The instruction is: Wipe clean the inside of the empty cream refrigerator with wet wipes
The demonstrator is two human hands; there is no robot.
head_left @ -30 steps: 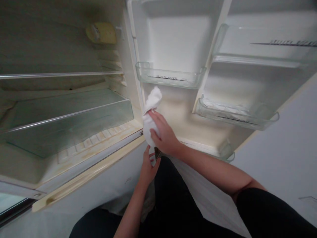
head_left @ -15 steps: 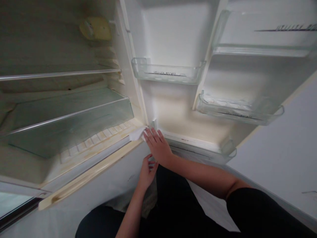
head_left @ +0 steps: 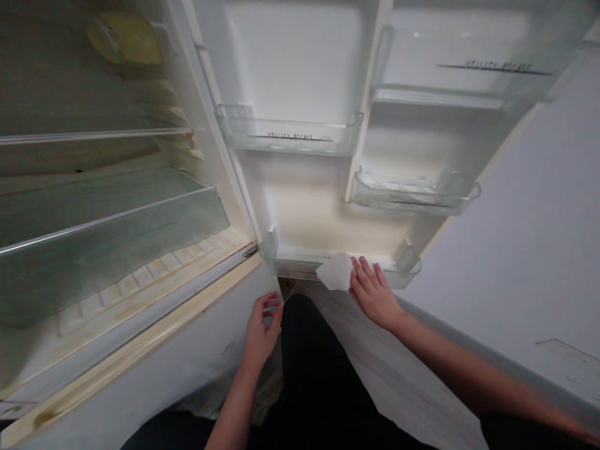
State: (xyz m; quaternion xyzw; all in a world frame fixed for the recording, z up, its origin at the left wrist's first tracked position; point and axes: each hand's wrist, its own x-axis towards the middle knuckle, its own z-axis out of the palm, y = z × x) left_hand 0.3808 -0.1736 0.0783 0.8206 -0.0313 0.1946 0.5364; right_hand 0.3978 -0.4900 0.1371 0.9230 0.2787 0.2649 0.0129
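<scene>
An open fridge fills the view, with its door [head_left: 300, 69] swung out to the right. My right hand [head_left: 374, 292] presses a white cloth [head_left: 335, 272] against the front rim of the lowest clear door bin [head_left: 407, 272], fingers laid over the cloth's right edge. My left hand [head_left: 262, 325] hovers lower, near the bottom corner of the fridge body, fingers loosely curled and holding nothing that I can see. Black-clad knees sit below both hands.
Glass shelves [head_left: 107, 215] run across the fridge interior on the left, above a stained yellowish sill [head_left: 154, 284]. Two clear door bins [head_left: 288, 134] [head_left: 412, 194] hang higher on the door. A yellow lamp cover [head_left: 124, 37] sits top left. A white panel [head_left: 539, 237] stands to the right.
My right hand has carried the cloth from the door's hinge corner rightwards onto the bottom door bin. The view has shifted right. My left hand stays low, slightly lower than before.
</scene>
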